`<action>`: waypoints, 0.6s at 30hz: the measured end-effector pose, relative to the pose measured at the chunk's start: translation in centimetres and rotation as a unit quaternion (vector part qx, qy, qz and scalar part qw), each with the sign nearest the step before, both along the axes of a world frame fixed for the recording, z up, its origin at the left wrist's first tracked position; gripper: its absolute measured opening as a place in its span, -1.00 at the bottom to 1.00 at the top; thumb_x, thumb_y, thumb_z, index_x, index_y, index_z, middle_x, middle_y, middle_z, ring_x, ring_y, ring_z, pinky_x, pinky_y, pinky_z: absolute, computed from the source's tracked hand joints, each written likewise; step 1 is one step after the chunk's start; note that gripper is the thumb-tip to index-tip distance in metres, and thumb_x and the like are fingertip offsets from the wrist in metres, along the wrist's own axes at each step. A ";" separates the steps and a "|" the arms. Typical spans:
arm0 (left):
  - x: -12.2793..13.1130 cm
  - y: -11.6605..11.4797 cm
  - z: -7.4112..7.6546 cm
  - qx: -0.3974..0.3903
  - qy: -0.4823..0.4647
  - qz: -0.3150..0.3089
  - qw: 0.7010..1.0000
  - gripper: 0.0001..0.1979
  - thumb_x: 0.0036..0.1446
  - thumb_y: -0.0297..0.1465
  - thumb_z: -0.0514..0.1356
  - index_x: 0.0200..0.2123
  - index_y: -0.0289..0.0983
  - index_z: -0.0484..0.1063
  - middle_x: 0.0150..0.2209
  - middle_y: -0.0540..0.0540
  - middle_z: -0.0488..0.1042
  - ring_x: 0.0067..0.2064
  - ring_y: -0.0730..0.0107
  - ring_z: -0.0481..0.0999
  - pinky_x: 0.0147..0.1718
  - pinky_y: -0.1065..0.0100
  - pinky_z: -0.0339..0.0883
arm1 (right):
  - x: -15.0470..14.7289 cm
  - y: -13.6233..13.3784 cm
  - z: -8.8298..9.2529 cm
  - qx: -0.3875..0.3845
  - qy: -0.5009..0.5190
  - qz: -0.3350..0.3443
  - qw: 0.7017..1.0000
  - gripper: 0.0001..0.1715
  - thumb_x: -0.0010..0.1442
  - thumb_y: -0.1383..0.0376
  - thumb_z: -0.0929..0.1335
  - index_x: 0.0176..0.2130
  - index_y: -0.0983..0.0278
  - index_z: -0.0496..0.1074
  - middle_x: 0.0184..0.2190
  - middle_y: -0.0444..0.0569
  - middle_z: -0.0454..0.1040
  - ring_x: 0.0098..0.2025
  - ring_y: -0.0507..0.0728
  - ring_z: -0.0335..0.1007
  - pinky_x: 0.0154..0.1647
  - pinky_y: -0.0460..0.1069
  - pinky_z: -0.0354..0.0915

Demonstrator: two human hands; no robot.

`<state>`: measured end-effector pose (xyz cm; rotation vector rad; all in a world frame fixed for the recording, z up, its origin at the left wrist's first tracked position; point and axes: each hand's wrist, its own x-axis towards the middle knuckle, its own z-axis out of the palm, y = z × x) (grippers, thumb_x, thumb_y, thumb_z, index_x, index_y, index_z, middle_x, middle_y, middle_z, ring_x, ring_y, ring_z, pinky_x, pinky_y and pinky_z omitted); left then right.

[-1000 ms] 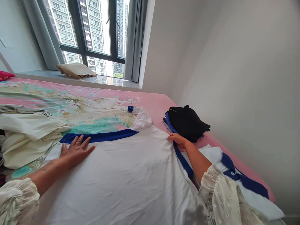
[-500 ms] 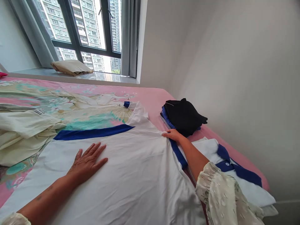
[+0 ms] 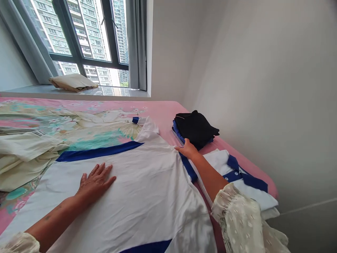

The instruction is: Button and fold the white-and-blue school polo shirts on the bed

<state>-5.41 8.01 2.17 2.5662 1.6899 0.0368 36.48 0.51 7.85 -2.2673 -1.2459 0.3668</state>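
A white shirt (image 3: 142, 182) with blue bands lies spread out on the bed in front of me. My left hand (image 3: 96, 179) rests flat on it, fingers stretched, just below the long blue band. At the garment's right edge is my right hand (image 3: 188, 150), its thumb touching the cloth and its forefinger lifted apart from the thumb. A blue trim strip (image 3: 188, 168) runs down from beneath this hand. Behind the right hand, close to its fingers, stands a stack of folded clothes with a black garment (image 3: 197, 127) on top and blue below.
A folded white shirt with a navy collar (image 3: 252, 182) lies right of my right forearm. Cream clothing (image 3: 28, 151) lies at the left on the pink patterned bedding (image 3: 163, 110). Behind are a windowsill with a beige package (image 3: 73, 83) and a plain wall (image 3: 250, 70).
My view has turned slightly, so the scene sits further left. The right thumb and forefinger, pinching the shirt's edge before, have parted. My left hand stays flat on the shirt.
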 end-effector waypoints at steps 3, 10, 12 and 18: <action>1.8 -3.1 0.1 0.011 -0.010 -0.039 0.999 -0.38 0.18 -0.02 -0.14 0.26 -0.08 0.12 0.36 -0.04 -0.07 0.37 0.12 -0.18 0.23 -0.14 -0.28 | 0.1 -4.9 1.7 -0.067 -0.058 0.006 0.996 -0.44 0.18 -0.08 0.22 -0.18 0.31 0.46 -0.26 0.14 0.52 -0.11 0.27 0.43 -0.09 0.07 0.23; 3.7 -7.5 -0.7 0.018 -0.029 -0.071 0.997 -0.35 0.19 0.01 -0.16 0.28 -0.12 0.09 0.34 -0.07 0.00 0.35 0.16 -0.07 0.25 -0.06 -0.30 | -2.6 -13.0 0.2 -0.252 0.021 0.045 0.967 -0.25 0.26 -0.07 0.07 -0.62 0.31 0.44 -0.63 0.13 0.47 -0.50 0.17 0.44 -0.30 0.03 0.26; 3.6 -7.5 -0.5 0.015 -0.031 -0.067 0.997 -0.36 0.19 -0.01 -0.14 0.28 -0.13 0.09 0.34 -0.07 0.00 0.35 0.16 -0.07 0.26 -0.04 -0.30 | -3.4 -13.0 -0.5 -0.207 -0.020 0.018 0.978 -0.31 0.21 -0.10 0.14 -0.53 0.33 0.47 -0.54 0.16 0.50 -0.38 0.21 0.47 -0.27 0.03 0.26; 3.6 -7.4 -0.4 0.021 -0.033 -0.064 0.997 -0.37 0.20 -0.03 -0.13 0.27 -0.14 0.09 0.34 -0.09 0.02 0.35 0.17 -0.06 0.25 -0.03 -0.30 | -3.9 -13.3 -1.0 -0.112 -0.047 -0.047 0.992 -0.66 0.11 0.11 0.28 -0.39 0.32 0.48 -0.32 0.16 0.53 -0.19 0.25 0.44 -0.27 -0.02 0.22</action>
